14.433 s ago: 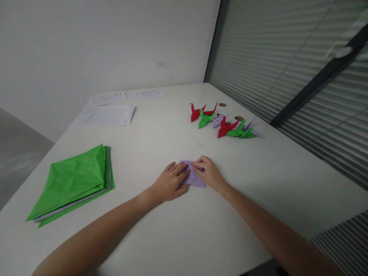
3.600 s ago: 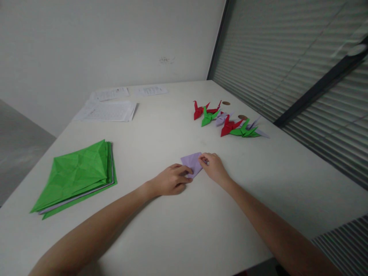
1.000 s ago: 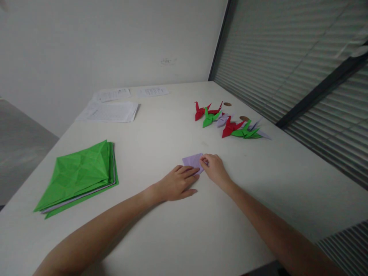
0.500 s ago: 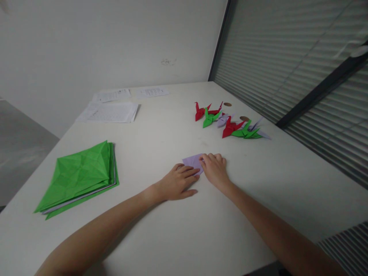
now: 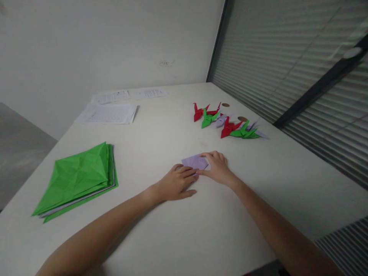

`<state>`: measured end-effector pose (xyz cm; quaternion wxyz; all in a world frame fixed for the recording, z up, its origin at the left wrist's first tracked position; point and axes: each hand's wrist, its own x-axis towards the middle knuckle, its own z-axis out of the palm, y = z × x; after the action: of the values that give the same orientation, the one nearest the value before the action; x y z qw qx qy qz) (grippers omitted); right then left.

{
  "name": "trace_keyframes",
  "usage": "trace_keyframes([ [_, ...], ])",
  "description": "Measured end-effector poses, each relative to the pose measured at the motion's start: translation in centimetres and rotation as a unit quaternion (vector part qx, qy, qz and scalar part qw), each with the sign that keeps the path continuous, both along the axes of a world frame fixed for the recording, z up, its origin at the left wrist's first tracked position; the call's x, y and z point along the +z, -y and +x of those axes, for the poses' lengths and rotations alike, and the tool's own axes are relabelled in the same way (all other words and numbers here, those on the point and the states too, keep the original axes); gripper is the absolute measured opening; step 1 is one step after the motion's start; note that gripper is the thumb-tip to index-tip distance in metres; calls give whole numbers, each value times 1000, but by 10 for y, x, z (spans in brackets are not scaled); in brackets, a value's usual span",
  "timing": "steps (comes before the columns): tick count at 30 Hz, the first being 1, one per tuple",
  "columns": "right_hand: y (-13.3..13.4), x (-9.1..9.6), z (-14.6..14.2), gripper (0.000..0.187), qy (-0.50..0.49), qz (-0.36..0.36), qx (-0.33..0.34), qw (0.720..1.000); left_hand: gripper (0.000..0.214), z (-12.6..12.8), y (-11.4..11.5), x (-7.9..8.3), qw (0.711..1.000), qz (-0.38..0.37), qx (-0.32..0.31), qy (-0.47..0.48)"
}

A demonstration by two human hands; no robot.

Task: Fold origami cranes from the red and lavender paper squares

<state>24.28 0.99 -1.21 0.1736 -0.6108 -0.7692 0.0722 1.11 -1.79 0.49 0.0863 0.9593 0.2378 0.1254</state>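
Note:
A small folded sheet of purple origami paper [image 5: 193, 161] lies on the white table in front of me. Across its lower left edge rests my left hand [image 5: 178, 183], open and palm down, fingers stretched and thumb apart. At the right end, my right hand [image 5: 217, 166] grips the paper, its index finger on the far edge and its thumb on the near edge close to my left fingertips. My fingers hide part of the paper's lower edge.
To the left lies a stack of creased green paper [image 5: 82, 170] with some purple sheets in it. Folded cranes, including a red crane [image 5: 227, 127] and a green crane [image 5: 208, 119], stand at the back right. Printed sheets [image 5: 110, 114] lie at the back left; blinds [image 5: 276, 57] border the right side.
My right thumb and index finger have spread apart around the paper's right end, showing more of it. The left hand stays nearly where it was. The view has shifted slightly.

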Motion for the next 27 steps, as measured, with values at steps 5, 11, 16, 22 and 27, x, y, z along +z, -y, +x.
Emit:
trace_keyframes([
  [5,-9,-8,12,60,2,6,-63,998,47,-1,0,1,1000,-3,2,3],
  [11,-25,-4,37,46,-29,4,-122,992,46,-1,0,0,1000,-1,3,8],
  [16,-20,10,31,36,-135,43,134,981,42,-1,1,-1,1000,1,5,22],
  [22,3,24,2,29,-66,-15,265,962,55,3,7,-3,993,68,98,18],
  [27,0,8,-2,27,-76,70,77,992,58,3,7,-7,993,64,95,3],
])
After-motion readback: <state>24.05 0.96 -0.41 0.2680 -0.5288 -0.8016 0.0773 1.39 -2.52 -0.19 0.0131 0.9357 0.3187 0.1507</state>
